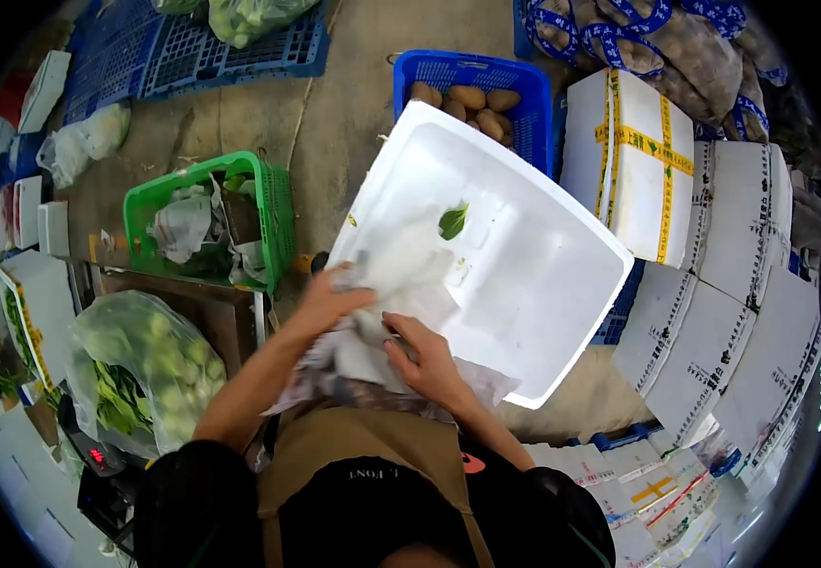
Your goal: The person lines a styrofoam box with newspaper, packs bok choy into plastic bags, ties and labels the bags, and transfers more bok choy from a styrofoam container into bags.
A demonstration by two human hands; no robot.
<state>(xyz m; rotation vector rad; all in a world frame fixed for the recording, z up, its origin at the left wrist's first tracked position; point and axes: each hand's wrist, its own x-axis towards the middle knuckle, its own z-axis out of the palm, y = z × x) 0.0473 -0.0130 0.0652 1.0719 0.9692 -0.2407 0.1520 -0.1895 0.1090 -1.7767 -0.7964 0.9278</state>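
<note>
While you are leaning over the white foam box (543, 275), your two bare hands are working at its near left corner. Your left hand (330, 303) is touching the crumpled whitish wrap (363, 355), fingers reaching over it; blur is hiding whether they are closing on it. Your right hand (420, 360) is bending its fingers against the same wrap, just beside the left; you cannot tell from this view whether it is gripping. The wrap is spreading between your brown apron (363, 454) and the box, partly overlapping the box's near edge.

Inside the box, a green leaf (453, 221) is lying on the white floor. Beyond the box, a blue crate (472, 71) is holding brown potatoes (468, 97). Left of the box, a green basket (280, 222) is holding pale bags and greens; nearer you, a clear bag (169, 360) is bulging with green vegetables. Right of the box, white cartons (737, 204) are standing stacked, some showing dark printing.
</note>
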